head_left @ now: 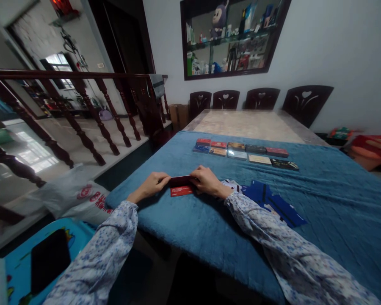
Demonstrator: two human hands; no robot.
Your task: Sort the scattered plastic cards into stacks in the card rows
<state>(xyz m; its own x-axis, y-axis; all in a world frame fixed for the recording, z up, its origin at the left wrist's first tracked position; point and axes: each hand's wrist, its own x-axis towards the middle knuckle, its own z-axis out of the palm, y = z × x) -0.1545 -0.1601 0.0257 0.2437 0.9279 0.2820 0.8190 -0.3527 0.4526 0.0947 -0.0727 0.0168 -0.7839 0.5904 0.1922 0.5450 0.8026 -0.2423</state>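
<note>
Just one camera here, up on the wearer's head, looking forward and down over the table (241,120). The left hand (154,181) and right hand (208,180) sit near, a little below the middle, and it's wide: railing (82,76) off left, chairs (254,99) and wall cabinet (225,75) farther back, up top.

Red card (180,192), blue cloth (190,228)

Four dark chairs (319,95) stand before a pale wall (346,51).
</note>
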